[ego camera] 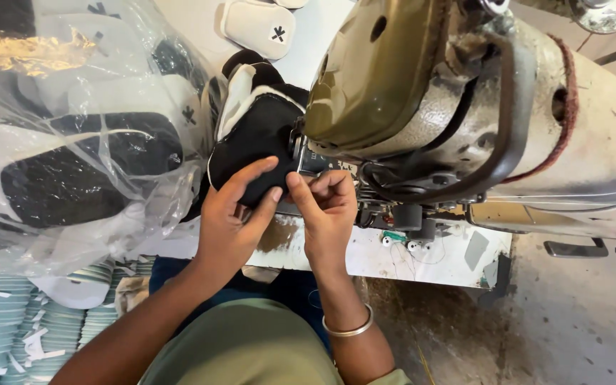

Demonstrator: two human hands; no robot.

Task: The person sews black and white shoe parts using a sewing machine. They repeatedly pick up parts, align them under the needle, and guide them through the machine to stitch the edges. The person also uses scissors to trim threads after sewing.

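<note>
I see my left hand (231,214) gripping the black and white shoe upper (254,135) from below, fingers spread over its black edge. My right hand (326,207) pinches the same edge just beside the needle area of the olive sewing machine (422,93). The piece lies on the white tabletop (450,260), next to a clear plastic bag (73,142) of similar pieces

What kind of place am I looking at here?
Likely a shoe stitching workshop: an industrial sewing machine, a black-and-white shoe upper held under it by both hands, and a plastic bag of cut pieces.
</note>
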